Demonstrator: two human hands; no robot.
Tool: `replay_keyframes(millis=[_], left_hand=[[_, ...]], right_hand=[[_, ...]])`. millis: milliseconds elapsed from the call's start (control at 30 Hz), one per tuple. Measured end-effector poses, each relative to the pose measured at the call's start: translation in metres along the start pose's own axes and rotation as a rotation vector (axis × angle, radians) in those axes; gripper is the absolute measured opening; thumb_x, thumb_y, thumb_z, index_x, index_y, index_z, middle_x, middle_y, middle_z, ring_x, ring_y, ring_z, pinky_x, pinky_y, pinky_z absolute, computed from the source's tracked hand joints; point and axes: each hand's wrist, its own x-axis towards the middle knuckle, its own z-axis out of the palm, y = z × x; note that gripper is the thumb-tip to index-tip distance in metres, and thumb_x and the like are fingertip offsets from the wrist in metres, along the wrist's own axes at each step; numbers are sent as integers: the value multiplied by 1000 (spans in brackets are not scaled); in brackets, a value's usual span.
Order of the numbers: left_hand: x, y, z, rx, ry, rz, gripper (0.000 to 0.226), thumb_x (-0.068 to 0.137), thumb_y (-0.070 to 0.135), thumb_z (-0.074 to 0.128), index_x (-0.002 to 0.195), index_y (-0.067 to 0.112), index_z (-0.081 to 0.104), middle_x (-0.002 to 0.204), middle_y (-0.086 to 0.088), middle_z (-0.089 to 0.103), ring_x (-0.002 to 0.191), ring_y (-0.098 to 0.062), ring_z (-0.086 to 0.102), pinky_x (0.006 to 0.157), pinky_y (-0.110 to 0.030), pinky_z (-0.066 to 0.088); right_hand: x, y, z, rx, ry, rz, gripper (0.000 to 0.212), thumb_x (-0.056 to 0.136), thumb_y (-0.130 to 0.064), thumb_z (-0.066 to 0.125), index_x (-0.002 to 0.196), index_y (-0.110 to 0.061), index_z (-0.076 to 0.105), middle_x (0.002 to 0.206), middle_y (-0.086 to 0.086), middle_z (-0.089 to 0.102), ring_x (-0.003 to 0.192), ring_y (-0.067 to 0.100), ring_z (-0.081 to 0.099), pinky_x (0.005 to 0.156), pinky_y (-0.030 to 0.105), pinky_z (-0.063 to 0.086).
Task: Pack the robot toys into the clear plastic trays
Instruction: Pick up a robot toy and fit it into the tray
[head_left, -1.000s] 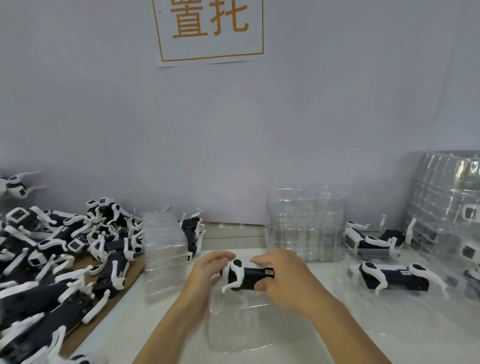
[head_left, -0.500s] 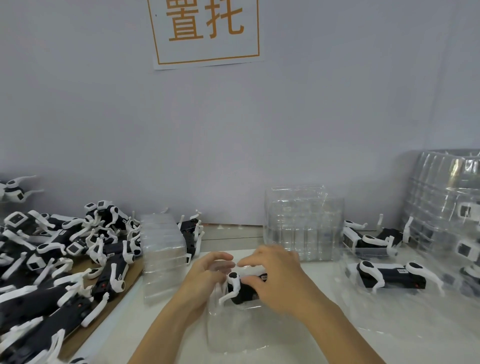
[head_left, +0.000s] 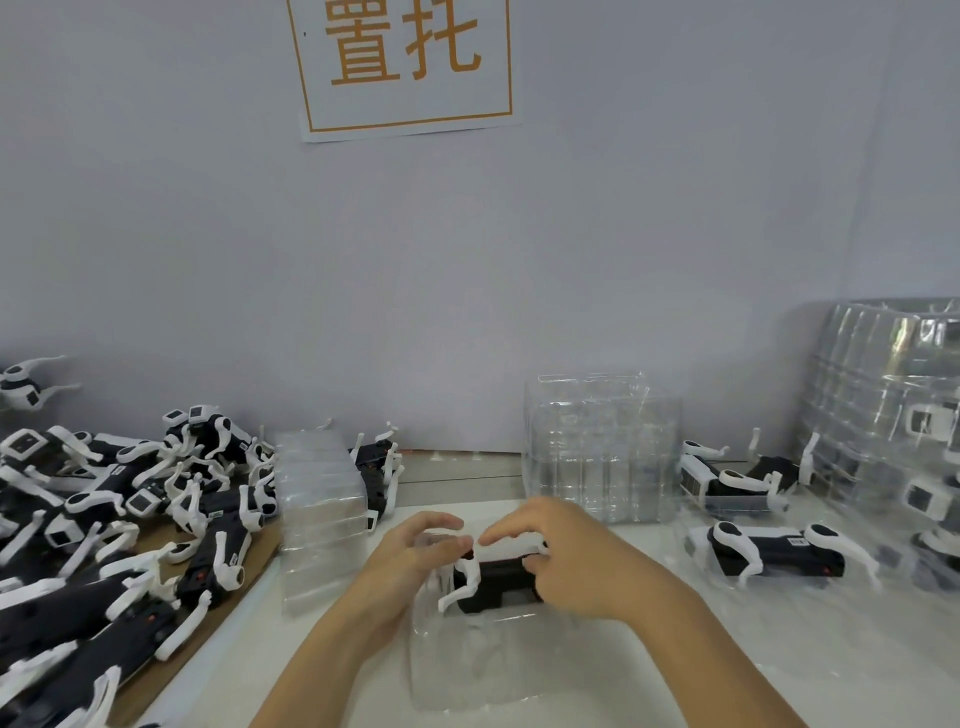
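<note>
A black robot toy (head_left: 491, 582) with white legs sits low at the far end of a clear plastic tray (head_left: 483, 670) on the white table in front of me. My right hand (head_left: 566, 561) grips the toy's right part, fingers curled over its top and thumb on its side. My left hand (head_left: 415, 556) is at the toy's left end, fingertips touching its white top edge and the tray rim. The toy's right half is hidden under my right hand.
A heap of loose robot toys (head_left: 119, 525) covers a brown board at the left. Two stacks of clear trays (head_left: 319, 514) (head_left: 605, 447) stand behind. Packed toys in trays (head_left: 774, 556) lie at the right, beside a tall stack of filled trays (head_left: 893, 410).
The toy has turned and sunk lower into the tray. My right hand slid over its top; my left hand's fingers opened at its left end.
</note>
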Motion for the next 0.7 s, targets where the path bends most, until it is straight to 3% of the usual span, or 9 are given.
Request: replay_keyframes(millis=[67,167,267,367,433,467,533,600,700], left_hand=[[1,-1,-1,-11,17,-1,30,82,20,79,109,14,68,87,0,76,90,-19,61,90,-33,42],[2,-2,-1,4,-13,-4,24,85,18,75,108,15,68,85,4,75,91,-18,61,91,-32,42],[2,1,1,101,13,32,20,86,25,76,104,22,69,87,8,75,94,-16,63,89,-29,43],[3,9,2,424,135,203,20,84,34,77,101,36,66,105,12,67,104,-8,61,90,-25,47],[-1,21,7,650,126,342,23,83,46,74,103,46,61,115,22,59,112,1,53,96,-23,42],[-4,27,12,734,65,369,30,79,57,71,105,48,60,120,26,55,116,5,48,99,-23,39],[-8,31,25,909,-109,330,65,60,83,62,117,51,56,134,28,48,127,1,41,108,-26,33],[-9,28,38,1121,-194,262,93,46,95,52,128,52,48,153,13,35,142,-14,28,118,-40,21],[-10,25,43,1195,-178,259,91,48,88,56,130,50,44,157,9,28,141,-20,23,118,-40,12]], right_hand=[[-1,10,-11,-71,30,97,58,85,4,55,116,-44,64,110,-14,52,110,10,52,99,31,47],[-2,19,-18,-85,118,178,41,86,1,64,109,-32,71,92,-17,53,89,6,58,75,16,50],[1,20,-9,-141,234,186,38,87,1,64,110,-27,74,98,-9,61,87,10,61,74,19,50],[3,26,-7,-130,244,175,32,88,-3,65,108,-26,76,93,-12,63,84,9,60,73,19,48],[4,31,-12,-50,224,159,29,87,-5,68,104,-26,77,87,-18,63,83,2,62,69,11,47],[3,33,-13,-20,223,144,27,88,-7,68,104,-27,77,86,-18,64,82,-2,62,66,8,44],[3,34,-14,18,260,102,24,91,-12,67,105,-29,77,87,-21,66,81,-7,61,64,6,42],[2,35,-16,34,316,67,23,95,-18,62,106,-33,75,94,-22,68,85,-7,61,67,6,43],[1,37,-22,63,428,41,24,97,-18,58,107,-32,75,99,-21,69,86,-6,61,69,6,44]])
